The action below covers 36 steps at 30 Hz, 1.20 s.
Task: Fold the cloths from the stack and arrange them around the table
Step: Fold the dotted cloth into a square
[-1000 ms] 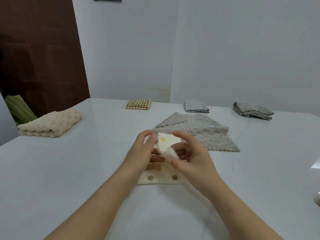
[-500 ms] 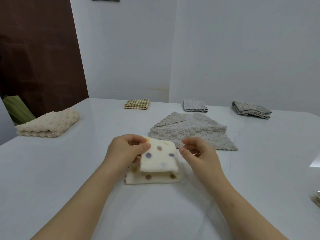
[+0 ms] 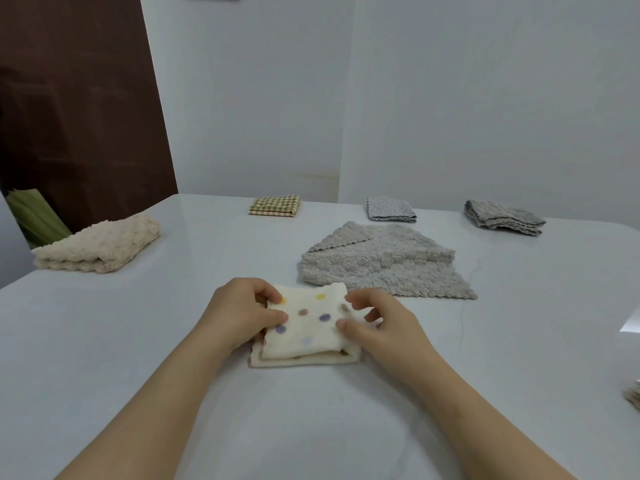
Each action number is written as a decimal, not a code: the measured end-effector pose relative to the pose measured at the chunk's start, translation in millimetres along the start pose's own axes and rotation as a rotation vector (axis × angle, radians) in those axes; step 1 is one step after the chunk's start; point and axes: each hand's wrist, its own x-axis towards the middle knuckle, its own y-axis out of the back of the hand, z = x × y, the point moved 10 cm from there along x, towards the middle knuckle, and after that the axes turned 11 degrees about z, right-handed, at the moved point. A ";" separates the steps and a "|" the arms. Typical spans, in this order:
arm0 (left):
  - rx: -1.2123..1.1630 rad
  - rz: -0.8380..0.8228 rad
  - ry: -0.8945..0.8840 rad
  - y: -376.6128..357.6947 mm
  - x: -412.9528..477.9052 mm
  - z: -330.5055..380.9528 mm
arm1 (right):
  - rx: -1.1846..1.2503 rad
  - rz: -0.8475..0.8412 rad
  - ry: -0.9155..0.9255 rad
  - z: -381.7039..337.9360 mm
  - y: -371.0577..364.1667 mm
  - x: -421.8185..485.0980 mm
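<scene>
A cream cloth with coloured dots (image 3: 308,327) lies folded small on the white table (image 3: 173,341) in front of me. My left hand (image 3: 242,311) pinches its left edge between thumb and fingers. My right hand (image 3: 377,323) holds its right edge, thumb on top and fingers curled over the far corner. Just beyond it lies a loose grey fluffy cloth (image 3: 381,265), partly folded. Folded cloths lie around the table: a thick cream one (image 3: 100,244) at the left, a yellow checked one (image 3: 275,205), a small grey one (image 3: 390,208) and a grey one (image 3: 504,221) at the back.
A white wall runs close behind the table's far edge, with a dark brown door at the left. A green thing (image 3: 34,216) sticks up past the left edge. Another cloth's corner (image 3: 633,398) shows at the right border.
The dotted cloth's upper half has been folded over and laid flat. Both hands came down from holding it raised and now hold its two sides on the table.
</scene>
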 end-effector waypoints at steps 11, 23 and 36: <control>-0.144 -0.042 0.105 -2.2 0.2 -6.5 | -0.280 -0.111 0.290 -17.1 -13.7 -7.9; 0.254 0.009 -0.065 9.2 1.3 0.6 | -0.103 -0.083 0.057 -3.6 -1.0 -4.8; 0.289 -0.151 -0.138 -15.9 -19.2 0.9 | -0.136 -0.006 -0.079 5.6 -9.9 -8.6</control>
